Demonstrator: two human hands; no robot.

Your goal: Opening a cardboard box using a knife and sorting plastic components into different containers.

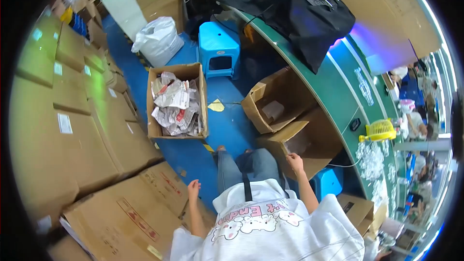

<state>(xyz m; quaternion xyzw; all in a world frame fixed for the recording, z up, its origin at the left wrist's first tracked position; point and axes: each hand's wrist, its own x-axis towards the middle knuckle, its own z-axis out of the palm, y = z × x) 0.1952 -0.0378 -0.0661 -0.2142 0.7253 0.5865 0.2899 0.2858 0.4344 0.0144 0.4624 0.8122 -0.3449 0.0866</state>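
Note:
My right hand (295,163) is at the near corner of an open cardboard box (309,142), its fingers closed on the box's edge. A clear plastic bag or liner shows inside that box. Right behind it is a second open cardboard box (258,113) with a small pale piece in it. My left hand (194,191) hangs low on the left, fingers loosely apart, with nothing in it. It is nearest to a large closed carton (128,212). Ahead, a box full of crumpled plastic bags (176,101) stands on the blue floor.
Stacked cartons (63,135) line the left side. A blue stool (218,46) and a white sack (158,41) stand ahead. The green workbench (338,101) curves along the right, bearing a black cloth (309,19), a yellow fan (379,130) and clear plastic pieces (371,162). People sit beyond it.

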